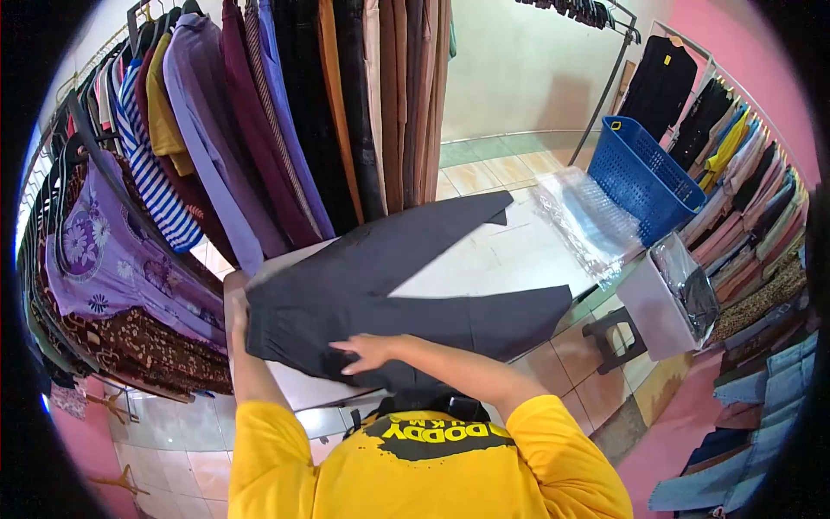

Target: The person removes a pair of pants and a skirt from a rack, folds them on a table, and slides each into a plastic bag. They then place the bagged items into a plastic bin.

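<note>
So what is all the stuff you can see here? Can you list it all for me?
trousers: one pair, black, spread flat on the table, legs apart
table: one, white, in the middle
plastic bags: a clear pile, on the table's far end
basket: one, blue, beyond the plastic bags
bin: one, white, dark plastic inside, beside the table
stool: one, dark, on the tiled floor under the table edge
hanging clothes: many, purple, striped, maroon, black, brown, on a rack behind the table
folded clothes: many, mixed colours, stacked at the right
left hand: on the trousers' waistband edge
right hand: flat on the trousers
</note>
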Tool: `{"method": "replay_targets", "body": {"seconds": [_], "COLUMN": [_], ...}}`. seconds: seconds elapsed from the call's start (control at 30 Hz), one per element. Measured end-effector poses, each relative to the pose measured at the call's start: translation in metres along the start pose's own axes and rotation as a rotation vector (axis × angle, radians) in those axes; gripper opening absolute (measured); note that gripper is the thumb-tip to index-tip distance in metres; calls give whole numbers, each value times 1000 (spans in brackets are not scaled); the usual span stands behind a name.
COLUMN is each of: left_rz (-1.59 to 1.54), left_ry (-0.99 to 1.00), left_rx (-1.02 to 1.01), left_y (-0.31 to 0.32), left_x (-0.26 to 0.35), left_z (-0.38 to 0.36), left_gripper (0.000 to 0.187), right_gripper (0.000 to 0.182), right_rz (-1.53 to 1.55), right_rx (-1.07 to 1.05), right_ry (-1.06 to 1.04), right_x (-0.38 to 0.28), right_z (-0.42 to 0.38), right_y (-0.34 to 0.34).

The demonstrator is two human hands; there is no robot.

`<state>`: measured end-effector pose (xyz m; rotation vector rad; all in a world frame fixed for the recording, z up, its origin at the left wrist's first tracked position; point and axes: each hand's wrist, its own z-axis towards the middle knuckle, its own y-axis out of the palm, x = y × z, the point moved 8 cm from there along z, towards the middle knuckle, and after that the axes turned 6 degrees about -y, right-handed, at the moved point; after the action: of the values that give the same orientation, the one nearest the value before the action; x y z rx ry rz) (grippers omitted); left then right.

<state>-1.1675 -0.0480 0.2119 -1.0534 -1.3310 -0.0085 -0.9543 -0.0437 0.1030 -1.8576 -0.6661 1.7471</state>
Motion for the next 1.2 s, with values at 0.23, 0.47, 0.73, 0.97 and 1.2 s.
{"method": "replay_targets", "body": {"seconds": [0.23,0.47,0.73,0.97,1.2], "left_rz": [987,836,902,892,923], "left_ry": [-39,290,74,-9,-120], "left_rx": [220,22,-44,26,140], "left_y": [46,131,129,122,117], "left_x": [-143,-145,-144,-147,-158], "left_z": [18,-39,-36,-37,-36], "left_gripper": [74,74,75,75,73], "right_gripper": [59,59,46,32,37], "right_rz": [-455,-663,-687,-1031,-859], "right_rx": [750,1199,939,841,963], "right_ry": [294,1034,1227,857,756], "right_x": [95,187,185,182,218], "right_z": [-172,-388,-400,-373,-310], "right_y": [-11,-17,-74,-122,-223]}}
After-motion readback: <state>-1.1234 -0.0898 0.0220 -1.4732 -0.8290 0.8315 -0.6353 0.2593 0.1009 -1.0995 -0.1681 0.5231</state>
